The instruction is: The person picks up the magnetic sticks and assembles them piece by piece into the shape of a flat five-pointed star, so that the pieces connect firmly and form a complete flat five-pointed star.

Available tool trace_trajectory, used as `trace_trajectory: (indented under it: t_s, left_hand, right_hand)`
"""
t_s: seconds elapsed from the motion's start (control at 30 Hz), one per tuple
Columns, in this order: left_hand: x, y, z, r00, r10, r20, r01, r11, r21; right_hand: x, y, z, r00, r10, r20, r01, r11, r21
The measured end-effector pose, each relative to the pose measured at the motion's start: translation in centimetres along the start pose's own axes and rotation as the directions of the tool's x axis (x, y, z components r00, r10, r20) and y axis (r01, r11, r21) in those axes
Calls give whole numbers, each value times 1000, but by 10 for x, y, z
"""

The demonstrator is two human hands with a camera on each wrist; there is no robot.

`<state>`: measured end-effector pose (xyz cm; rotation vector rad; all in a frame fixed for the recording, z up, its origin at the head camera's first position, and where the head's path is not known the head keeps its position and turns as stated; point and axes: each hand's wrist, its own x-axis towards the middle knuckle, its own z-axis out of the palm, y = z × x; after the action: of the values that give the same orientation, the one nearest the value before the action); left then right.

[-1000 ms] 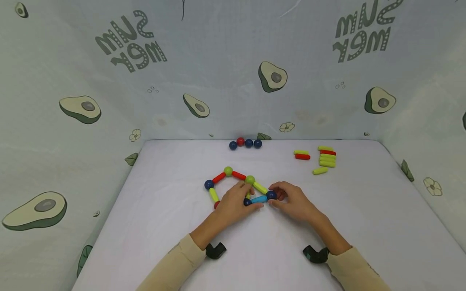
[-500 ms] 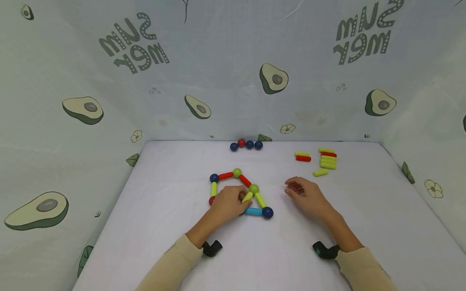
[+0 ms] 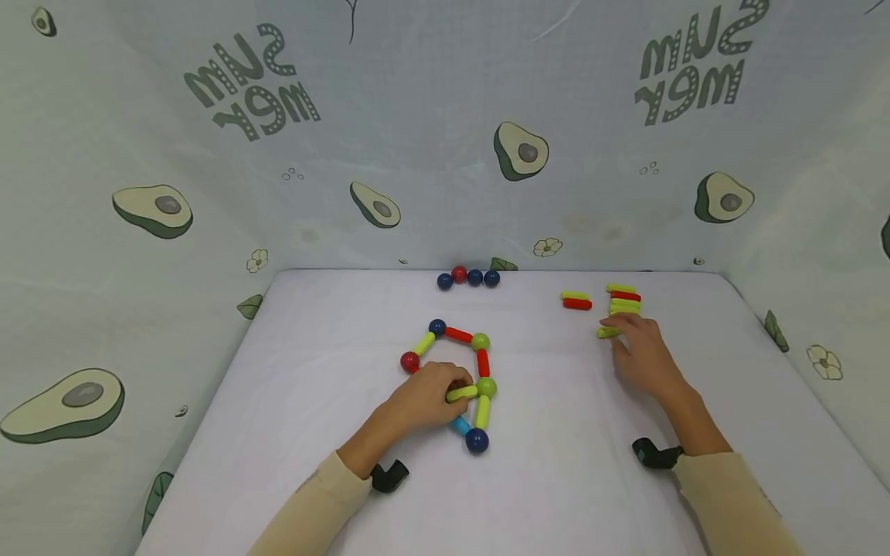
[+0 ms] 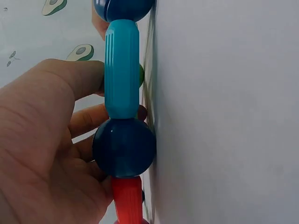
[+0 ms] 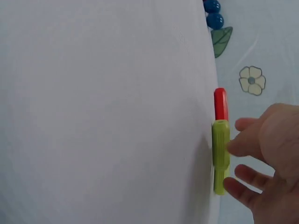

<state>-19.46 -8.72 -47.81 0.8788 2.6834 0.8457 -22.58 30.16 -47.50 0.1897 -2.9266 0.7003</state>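
Observation:
In the head view, a linked figure of coloured sticks and balls lies on the white table, with a green ball (image 3: pixel 486 386) and a navy ball (image 3: pixel 477 441) at its right side. My left hand (image 3: pixel 431 394) pinches a yellow-green stick (image 3: pixel 462 394) joined to that green ball, covering part of the figure. Up close in the left wrist view, a light blue stick (image 4: pixel 122 70) runs between two navy balls, with a red stick (image 4: pixel 127 198) below. Over at the right, my right hand (image 3: pixel 647 355) has thumb and fingers spread around a loose yellow-green stick (image 5: pixel 221 144), thumb tip at its side.
Behind that stick lies a row of yellow-green and red sticks (image 3: pixel 625 296). A red stick (image 3: pixel 577 304) and a yellow-green one (image 3: pixel 575 295) lie left of it. Several navy balls and a red ball (image 3: pixel 459 274) line the table's back edge, before a printed cloth.
My right hand has left the figure's navy ball and moved right and back to the loose sticks. The figure has turned clockwise in my left hand, its navy ball swinging towards the front.

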Motion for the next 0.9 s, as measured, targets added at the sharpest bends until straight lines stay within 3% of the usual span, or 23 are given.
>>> trace_trajectory:
  t_s: [0.23, 0.43, 0.67, 0.9]
  left_hand:
    - [-3, -3, -3, 999, 28, 42, -29, 999, 34]
    - [-2, -3, -3, 998, 52, 23, -54, 996, 75]
    - [-1, -5, -2, 997, 60, -40, -57, 996, 73]
    - [0, -5, 0, 997, 55, -62, -51, 997, 55]
  right_hand:
    - [1, 6, 3, 999, 13, 46, -11, 999, -34]
    - [-3, -1, 4, 995, 43, 92, -43, 999, -1]
    - [-16, -32, 16, 991, -58, 119, 43, 991, 128]
    - [-25, -69, 32, 975, -157, 156, 129, 975, 179]
